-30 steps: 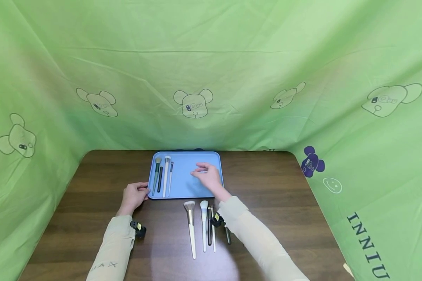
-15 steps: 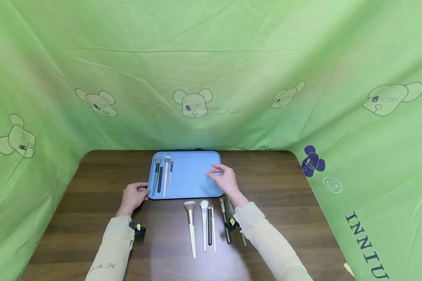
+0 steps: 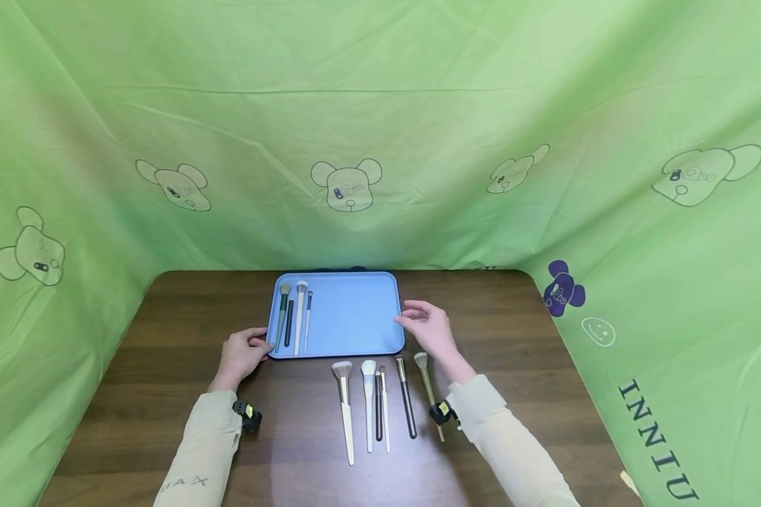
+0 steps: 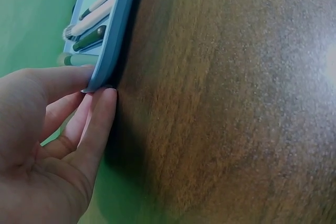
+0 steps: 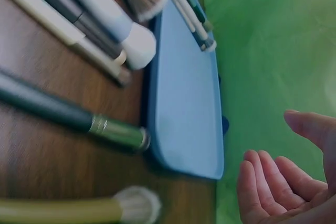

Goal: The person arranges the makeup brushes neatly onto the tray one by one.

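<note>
A blue tray (image 3: 355, 317) lies at the back of the table. Its left end holds several makeup brushes side by side, among them a green-handled brush (image 3: 282, 317) and a white-handled brush (image 3: 300, 317). My left hand (image 3: 241, 355) pinches the tray's front left corner, thumb on the rim and fingers under it, as the left wrist view shows. Just off the tray's right edge, my right hand (image 3: 432, 329) holds nothing; thumb and fingers stand apart in the right wrist view. Below its wrist lies a gold-handled brush (image 3: 425, 377).
In front of the tray lie more makeup brushes: a broad white-handled one (image 3: 345, 415), a pale blue-and-white one (image 3: 368, 405), a short dark one (image 3: 378, 408), a thin white one (image 3: 385, 415) and a black one (image 3: 407, 398). A green cloth (image 3: 355, 141) hangs around the table.
My right hand has moved right, from over the tray to beyond its right edge, uncovering the black and gold-handled brushes. My left hand stays at the tray corner.
</note>
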Demonstrator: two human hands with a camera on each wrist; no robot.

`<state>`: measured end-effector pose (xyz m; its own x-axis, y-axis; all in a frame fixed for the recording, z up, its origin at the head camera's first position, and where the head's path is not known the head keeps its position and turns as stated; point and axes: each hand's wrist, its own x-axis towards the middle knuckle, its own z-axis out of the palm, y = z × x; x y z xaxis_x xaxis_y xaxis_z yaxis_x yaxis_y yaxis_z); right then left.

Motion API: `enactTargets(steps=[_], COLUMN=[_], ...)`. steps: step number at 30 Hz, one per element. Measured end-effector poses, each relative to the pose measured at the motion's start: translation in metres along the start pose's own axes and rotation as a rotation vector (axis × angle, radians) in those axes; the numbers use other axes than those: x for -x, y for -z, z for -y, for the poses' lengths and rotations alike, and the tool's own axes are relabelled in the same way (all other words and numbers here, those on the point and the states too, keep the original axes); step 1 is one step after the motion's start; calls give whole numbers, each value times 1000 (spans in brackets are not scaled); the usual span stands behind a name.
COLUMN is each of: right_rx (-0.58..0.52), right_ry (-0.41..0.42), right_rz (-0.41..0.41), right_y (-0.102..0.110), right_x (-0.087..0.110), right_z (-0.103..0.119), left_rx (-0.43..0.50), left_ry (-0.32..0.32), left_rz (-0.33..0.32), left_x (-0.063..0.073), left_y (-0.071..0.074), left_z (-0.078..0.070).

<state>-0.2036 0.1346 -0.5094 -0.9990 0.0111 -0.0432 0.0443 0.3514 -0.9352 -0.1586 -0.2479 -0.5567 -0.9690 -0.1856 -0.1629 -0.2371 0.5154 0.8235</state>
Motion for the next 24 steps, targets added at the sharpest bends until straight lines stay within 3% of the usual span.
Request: enactTargets(steps=[14, 24], right_rx=[124, 309], right_ry=[-51, -99], right_rz=[6, 178], right_y=[35, 56], right_x=[20, 41], right_z=[-23, -40], left_rx=[-36, -33], left_ry=[-31, -10], left_rz=[-3, -1], left_x=[-4, 1], left_y=[-3, -3], left_z=[4, 4])
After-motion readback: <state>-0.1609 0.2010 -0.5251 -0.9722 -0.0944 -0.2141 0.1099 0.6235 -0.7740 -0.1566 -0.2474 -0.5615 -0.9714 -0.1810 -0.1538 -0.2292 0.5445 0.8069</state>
